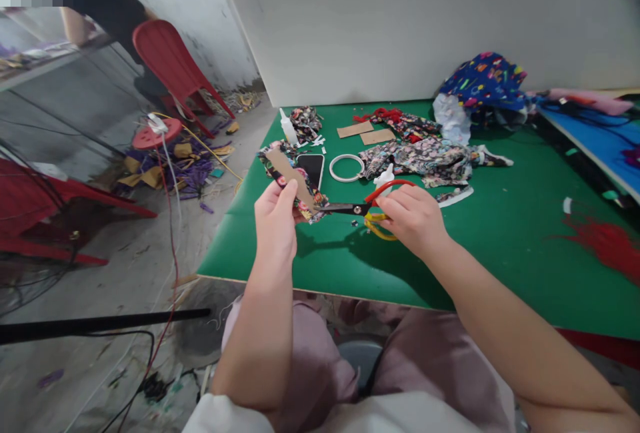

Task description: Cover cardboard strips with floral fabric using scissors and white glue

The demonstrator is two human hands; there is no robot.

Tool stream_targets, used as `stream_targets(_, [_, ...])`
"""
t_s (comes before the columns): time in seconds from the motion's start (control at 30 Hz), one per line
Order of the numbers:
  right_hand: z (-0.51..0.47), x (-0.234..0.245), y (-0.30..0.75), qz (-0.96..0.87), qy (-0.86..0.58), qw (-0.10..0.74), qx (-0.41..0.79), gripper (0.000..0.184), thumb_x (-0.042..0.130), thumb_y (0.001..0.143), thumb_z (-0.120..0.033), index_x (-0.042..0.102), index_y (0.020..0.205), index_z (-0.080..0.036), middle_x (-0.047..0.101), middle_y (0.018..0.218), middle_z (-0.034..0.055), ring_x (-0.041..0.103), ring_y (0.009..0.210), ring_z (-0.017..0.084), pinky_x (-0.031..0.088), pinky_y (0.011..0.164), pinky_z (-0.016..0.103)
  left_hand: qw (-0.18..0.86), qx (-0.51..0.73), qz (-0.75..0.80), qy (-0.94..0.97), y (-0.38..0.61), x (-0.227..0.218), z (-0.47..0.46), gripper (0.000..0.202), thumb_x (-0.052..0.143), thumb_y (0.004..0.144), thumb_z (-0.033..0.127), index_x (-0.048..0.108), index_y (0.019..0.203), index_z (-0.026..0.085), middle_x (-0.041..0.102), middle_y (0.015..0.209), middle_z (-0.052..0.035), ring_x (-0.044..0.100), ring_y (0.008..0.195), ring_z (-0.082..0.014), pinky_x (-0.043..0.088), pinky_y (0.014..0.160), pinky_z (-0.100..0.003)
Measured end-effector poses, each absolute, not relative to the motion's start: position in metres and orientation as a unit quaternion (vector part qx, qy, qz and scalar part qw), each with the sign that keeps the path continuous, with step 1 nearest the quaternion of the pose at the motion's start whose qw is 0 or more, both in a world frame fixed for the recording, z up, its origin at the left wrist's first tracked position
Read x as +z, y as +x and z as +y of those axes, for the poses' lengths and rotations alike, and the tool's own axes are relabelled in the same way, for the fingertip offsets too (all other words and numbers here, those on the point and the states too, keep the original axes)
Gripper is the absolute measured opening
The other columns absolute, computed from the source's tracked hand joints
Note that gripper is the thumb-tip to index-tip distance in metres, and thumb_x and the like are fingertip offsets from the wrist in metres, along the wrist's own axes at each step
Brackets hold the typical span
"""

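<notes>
My left hand (pixel 275 220) is closed on a brown cardboard strip (pixel 293 176) wrapped in floral fabric (pixel 313 210), held up over the left part of the green table (pixel 500 253). My right hand (pixel 413 220) grips red and yellow handled scissors (pixel 367 206). Their dark blades point left and meet the fabric at the strip's lower end.
On the table lie a phone (pixel 311 168), a white ring (pixel 347 168), a white glue bottle (pixel 289 128), two cardboard pieces (pixel 367 133), floral cloth (pixel 425 156) and a blue patterned cloth (pixel 485 80). Red threads (pixel 607 243) sit at right. Red chairs (pixel 173 63) and floor scraps are left.
</notes>
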State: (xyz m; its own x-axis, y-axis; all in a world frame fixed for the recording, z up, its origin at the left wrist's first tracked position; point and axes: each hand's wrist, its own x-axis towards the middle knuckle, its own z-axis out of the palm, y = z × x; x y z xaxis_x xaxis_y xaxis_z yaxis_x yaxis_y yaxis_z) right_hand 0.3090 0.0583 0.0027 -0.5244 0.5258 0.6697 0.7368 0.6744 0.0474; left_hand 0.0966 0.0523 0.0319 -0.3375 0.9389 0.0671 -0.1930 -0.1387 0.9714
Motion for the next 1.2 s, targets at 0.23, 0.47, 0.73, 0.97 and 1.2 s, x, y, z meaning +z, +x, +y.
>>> stream_targets(0.23, [0.0578, 0.0027, 0.3097, -0.859, -0.364, 0.312, -0.178, 0.010, 0.047, 0.081, -0.021, 0.057, 0.078, -0.019, 0.055, 0.063, 0.0019, 0.046, 0.065, 0.015, 0.032, 0.059, 0.029, 0.439, 0.640, 0.501, 0.383, 0.0968, 0.0317, 0.0524, 0.019, 0.059, 0.072, 0.030, 0.061, 0.086, 0.018, 0.063, 0.063, 0.0013, 0.056, 0.045, -0.0094, 0.045, 0.039, -0.017])
stream_targets(0.47, [0.0604, -0.0018, 0.3095, -0.840, -0.352, 0.365, -0.193, 0.009, 0.052, 0.080, -0.028, 0.053, 0.079, -0.020, 0.056, 0.063, 0.0019, 0.048, 0.065, 0.016, 0.036, 0.060, 0.029, 0.431, 0.649, 0.497, 0.381, 0.0955, 0.0309, 0.0532, 0.016, 0.059, 0.072, 0.029, 0.062, 0.084, 0.019, 0.063, 0.065, 0.0019, 0.056, 0.045, -0.0081, 0.045, 0.040, -0.017])
stream_targets(0.73, [0.0577, 0.0016, 0.3115, -0.777, -0.389, 0.472, -0.148, 0.030, 0.062, 0.071, -0.039, 0.047, 0.089, -0.021, 0.058, 0.072, 0.0035, 0.051, 0.065, 0.017, 0.040, 0.060, 0.030, 0.428, 0.669, 0.483, 0.368, 0.0902, 0.0320, 0.0539, 0.018, 0.059, 0.072, 0.029, 0.062, 0.087, 0.019, 0.064, 0.071, 0.0008, 0.058, 0.048, -0.0096, 0.049, 0.045, -0.020])
stream_targets(0.97, [0.0586, -0.0005, 0.3077, -0.801, -0.372, 0.448, -0.139, 0.031, 0.061, 0.071, -0.038, 0.048, 0.091, -0.019, 0.060, 0.078, 0.0051, 0.055, 0.072, 0.018, 0.043, 0.065, 0.030, 0.421, 0.701, 0.432, 0.380, 0.0914, 0.0325, 0.0537, 0.015, 0.059, 0.074, 0.028, 0.062, 0.085, 0.019, 0.064, 0.081, 0.0015, 0.061, 0.061, -0.0096, 0.052, 0.057, -0.020])
stream_targets(1.2, [0.0567, 0.0012, 0.3032, -0.820, -0.364, 0.419, -0.142, 0.030, 0.059, 0.072, -0.038, 0.048, 0.092, -0.018, 0.059, 0.080, 0.0063, 0.054, 0.075, 0.020, 0.042, 0.069, 0.031, 0.388, 0.708, 0.441, 0.393, 0.0890, 0.0358, 0.0513, 0.015, 0.058, 0.075, 0.028, 0.060, 0.086, 0.019, 0.063, 0.075, 0.0024, 0.061, 0.062, -0.0106, 0.052, 0.059, -0.022])
